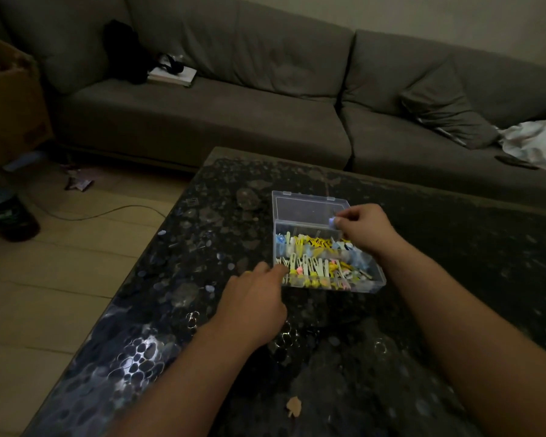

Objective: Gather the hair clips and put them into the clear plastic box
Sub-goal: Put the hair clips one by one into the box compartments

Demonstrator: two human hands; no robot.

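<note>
A clear plastic box [379, 280] stands on the dark patterned table, its lid [309, 207] lying open flat behind it. Several yellow, white, blue and pink hair clips [319, 258] fill the box. My right hand [364, 227] hovers over the box's far right corner and pinches a small pale blue clip [332, 221] between its fingertips. My left hand [254, 299] rests on the table at the box's near left corner, its fingertips touching the box wall there.
The table [202, 310] has a glossy mottled top; a small tan scrap [293, 406] lies near its front edge. Behind it stands a grey sofa [234, 115] with a cushion [445, 108], white cloth [536, 141] and a book [172, 75]. A dark bottle [8, 212] stands on the floor at left.
</note>
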